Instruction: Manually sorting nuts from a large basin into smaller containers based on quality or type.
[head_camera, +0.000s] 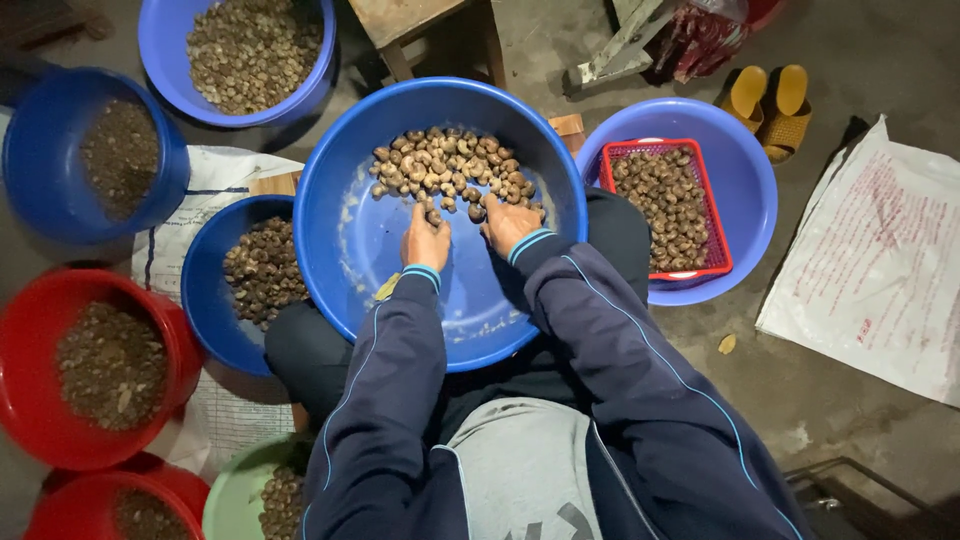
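A large blue basin (350, 250) rests on my lap, holding a pile of pale brown nuts (445, 165) at its far side. My left hand (425, 240) reaches into the near edge of the pile, fingers curled on a nut. Beside it, my right hand (508, 225) also lies on the pile's near edge, fingers bent over a few nuts. Both arms wear dark blue sleeves with light blue piping.
Around me stand basins of nuts: blue ones (40, 160) (165, 50) (205, 300) at left, red ones (25, 350) (70, 510), a green bowl (230, 495). A red basket (715, 255) sits in a blue basin (745, 170) at right. Yellow sandals (770, 100), a white sack (880, 260) lie beyond.
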